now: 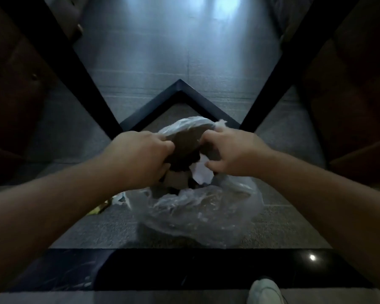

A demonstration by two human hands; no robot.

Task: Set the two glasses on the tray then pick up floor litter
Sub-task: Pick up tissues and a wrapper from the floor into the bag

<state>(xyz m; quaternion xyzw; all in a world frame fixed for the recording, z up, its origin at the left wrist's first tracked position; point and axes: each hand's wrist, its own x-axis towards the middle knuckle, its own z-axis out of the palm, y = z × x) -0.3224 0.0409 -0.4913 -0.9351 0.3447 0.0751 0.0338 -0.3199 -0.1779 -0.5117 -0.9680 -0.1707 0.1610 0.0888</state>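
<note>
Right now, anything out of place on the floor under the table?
Yes: a yellowish scrap lies loose on the floor, left of the clear plastic bag that the left hand and right hand hold open. Too blurred to identify.

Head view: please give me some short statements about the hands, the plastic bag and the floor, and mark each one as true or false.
1. Both hands grip the clear plastic bag. True: left hand and right hand hold its rim.
2. The bag lies on a tray. False: it sits on the grey floor.
3. A white shoe shows at the bottom edge. True.
4. Two glasses stand beside the bag. False: no glasses are visible.
5. A yellowish scrap lies left of the bag. True.
</note>
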